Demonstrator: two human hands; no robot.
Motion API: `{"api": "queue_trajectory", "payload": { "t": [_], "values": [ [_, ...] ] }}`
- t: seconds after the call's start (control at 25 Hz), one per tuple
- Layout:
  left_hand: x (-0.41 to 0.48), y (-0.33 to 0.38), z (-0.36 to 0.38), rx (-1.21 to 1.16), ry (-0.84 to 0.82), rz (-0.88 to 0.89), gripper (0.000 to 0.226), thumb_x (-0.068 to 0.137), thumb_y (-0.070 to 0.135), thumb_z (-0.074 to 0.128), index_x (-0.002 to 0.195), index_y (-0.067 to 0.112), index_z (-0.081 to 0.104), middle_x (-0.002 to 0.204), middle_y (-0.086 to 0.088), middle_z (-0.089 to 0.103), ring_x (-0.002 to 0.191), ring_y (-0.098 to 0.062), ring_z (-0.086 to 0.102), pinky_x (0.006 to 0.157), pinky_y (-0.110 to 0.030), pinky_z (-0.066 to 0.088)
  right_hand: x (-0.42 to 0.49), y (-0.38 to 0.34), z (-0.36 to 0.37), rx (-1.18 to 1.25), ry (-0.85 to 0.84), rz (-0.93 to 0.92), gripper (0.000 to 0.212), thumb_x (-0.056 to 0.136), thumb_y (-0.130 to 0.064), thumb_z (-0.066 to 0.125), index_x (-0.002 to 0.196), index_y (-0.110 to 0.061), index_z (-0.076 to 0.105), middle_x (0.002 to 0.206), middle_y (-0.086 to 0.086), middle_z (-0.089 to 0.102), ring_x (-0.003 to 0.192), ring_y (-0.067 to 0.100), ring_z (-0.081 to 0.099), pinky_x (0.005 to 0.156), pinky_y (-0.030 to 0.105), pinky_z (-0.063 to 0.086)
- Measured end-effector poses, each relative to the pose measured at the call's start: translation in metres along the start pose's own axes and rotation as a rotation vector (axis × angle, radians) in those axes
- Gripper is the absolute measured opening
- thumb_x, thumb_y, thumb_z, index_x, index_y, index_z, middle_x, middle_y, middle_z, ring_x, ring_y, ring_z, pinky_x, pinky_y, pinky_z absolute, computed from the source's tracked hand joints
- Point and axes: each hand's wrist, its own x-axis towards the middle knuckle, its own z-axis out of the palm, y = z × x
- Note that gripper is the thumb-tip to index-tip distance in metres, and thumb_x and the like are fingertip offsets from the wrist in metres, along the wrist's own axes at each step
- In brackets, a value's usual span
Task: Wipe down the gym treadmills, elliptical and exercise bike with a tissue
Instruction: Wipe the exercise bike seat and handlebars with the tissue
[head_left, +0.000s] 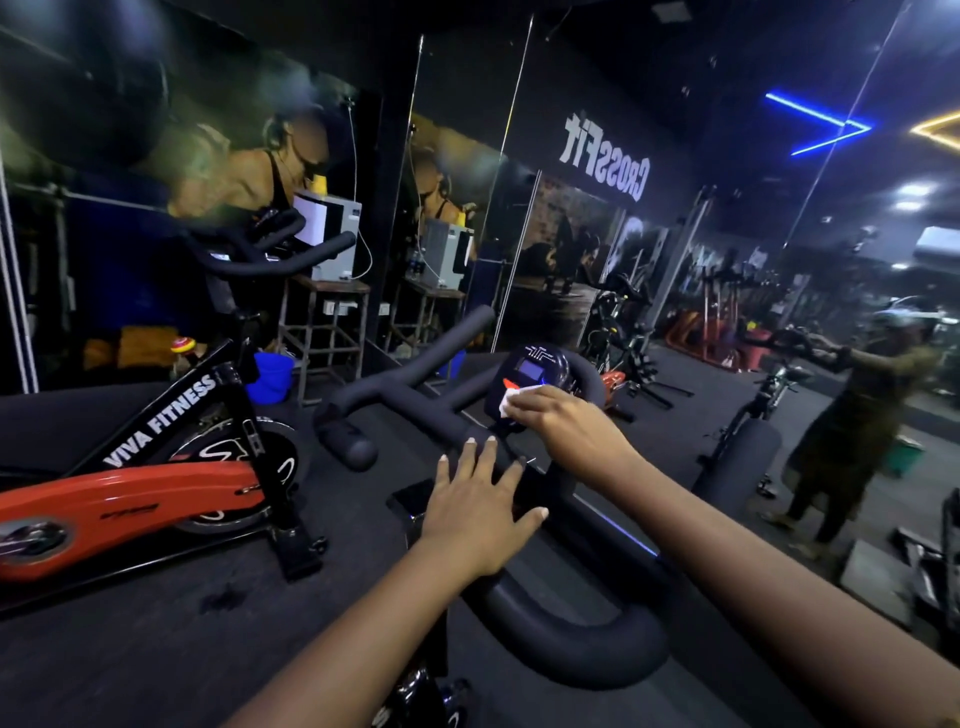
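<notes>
The black padded handlebar of the exercise bike is closest, and it curves round in a fat loop. The left hand lies flat on the middle of the handlebar. Its fingers are straight and spread out, and it grips nothing.

A bit further on, the right hand has its fingers curled round a white tissue. It presses the tissue on the lower front of the bike's small round screen box. The screen box has a little blue window and sits between the handlebar's arms. A long black arm of the handlebar sticks out to the left, past the screen box.

On the left stands a second bike, red and black, with the words VIVA FITNESS on its frame. It is well apart from the hands. A blue bucket sits on the floor just behind it.

Further back, a white box machine stands on a small metal counter by the wall.

On the right, big mirrors cover the wall. In them you can see a person reaching out to a bike, more gym machines, and blue lights up high.
</notes>
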Motion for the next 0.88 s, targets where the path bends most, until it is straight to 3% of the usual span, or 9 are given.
{"api": "queue_trajectory", "payload": {
  "t": [0.12,0.2,0.28,0.36,0.44,0.52,0.6,0.8,0.88],
  "values": [
    [-0.002,-0.004,0.002,-0.053,0.004,0.006,0.066,0.095,0.062,0.024,0.152,0.034,0.006,0.160,-0.001,-0.010,0.146,-0.024,-0.013,0.118,-0.049,-0.004,0.012,0.014,-0.012,-0.027,0.047,0.079,0.030,0.080,-0.015,0.048,0.094,-0.004,0.073,0.099,0.008,0.071,0.092,0.024,0.067,0.074,0.030,0.056],
    [-0.003,-0.004,0.002,-0.069,0.032,0.010,0.066,0.095,0.062,0.025,0.152,0.033,0.008,0.161,-0.001,-0.008,0.147,-0.024,-0.012,0.118,-0.048,-0.003,0.030,0.027,-0.012,-0.070,-0.044,0.210,0.029,0.091,-0.015,0.047,0.108,-0.001,0.066,0.114,0.012,0.064,0.109,0.028,0.057,0.089,0.038,0.049],
    [-0.004,-0.004,0.002,-0.074,0.045,0.010,0.065,0.095,0.061,0.025,0.152,0.033,0.010,0.161,-0.001,-0.006,0.147,-0.023,-0.011,0.119,-0.048,-0.002,0.039,0.026,0.003,-0.131,-0.150,0.198,0.032,0.094,-0.014,0.043,0.117,-0.001,0.060,0.123,0.012,0.058,0.117,0.028,0.049,0.093,0.038,0.043],
    [-0.004,-0.004,0.002,-0.090,0.049,0.010,0.064,0.095,0.061,0.026,0.151,0.031,0.014,0.161,-0.001,-0.005,0.147,-0.023,-0.010,0.119,-0.048,-0.002,0.034,0.008,0.014,-0.090,-0.170,0.108,0.034,0.090,-0.014,0.040,0.110,0.001,0.064,0.116,0.014,0.062,0.111,0.030,0.055,0.086,0.040,0.049],
    [-0.004,-0.005,0.003,-0.100,0.058,0.008,0.064,0.095,0.060,0.027,0.151,0.030,0.018,0.161,-0.001,-0.003,0.147,-0.023,-0.008,0.119,-0.048,-0.001,0.016,-0.005,0.020,-0.089,-0.086,-0.023,0.039,0.083,-0.016,0.038,0.098,-0.002,0.071,0.103,0.010,0.069,0.098,0.025,0.065,0.073,0.032,0.056],
    [-0.005,-0.003,0.003,-0.099,0.060,0.011,0.065,0.095,0.060,0.028,0.151,0.029,0.018,0.161,-0.002,-0.002,0.147,-0.023,-0.007,0.119,-0.048,0.000,0.000,-0.007,0.014,-0.137,-0.035,-0.085,0.042,0.078,-0.017,0.037,0.095,-0.007,0.074,0.099,0.003,0.071,0.093,0.018,0.068,0.074,0.023,0.054],
    [-0.006,-0.003,0.002,-0.100,0.059,0.014,0.065,0.095,0.060,0.028,0.151,0.029,0.016,0.161,-0.003,-0.003,0.147,-0.024,-0.007,0.118,-0.049,0.000,-0.002,0.002,0.005,-0.135,-0.012,-0.103,0.041,0.080,-0.017,0.038,0.099,-0.007,0.073,0.104,0.004,0.071,0.098,0.019,0.067,0.077,0.025,0.054],
    [-0.008,-0.003,-0.001,-0.116,0.046,0.022,0.064,0.096,0.058,0.028,0.152,0.031,0.012,0.161,-0.003,-0.005,0.147,-0.024,-0.006,0.119,-0.049,0.000,0.024,0.035,-0.011,-0.121,0.001,0.237,0.035,0.089,-0.007,0.048,0.122,-0.003,0.060,0.124,0.012,0.060,0.115,0.028,0.055,0.092,0.034,0.047],
    [-0.008,-0.003,-0.002,-0.113,0.044,0.026,0.064,0.096,0.058,0.029,0.152,0.031,0.012,0.161,-0.003,-0.005,0.147,-0.024,-0.005,0.118,-0.049,0.001,0.014,0.032,-0.008,-0.110,0.046,0.291,0.039,0.085,-0.004,0.047,0.121,-0.002,0.060,0.123,0.014,0.061,0.112,0.030,0.057,0.090,0.036,0.049]
  ]
}}
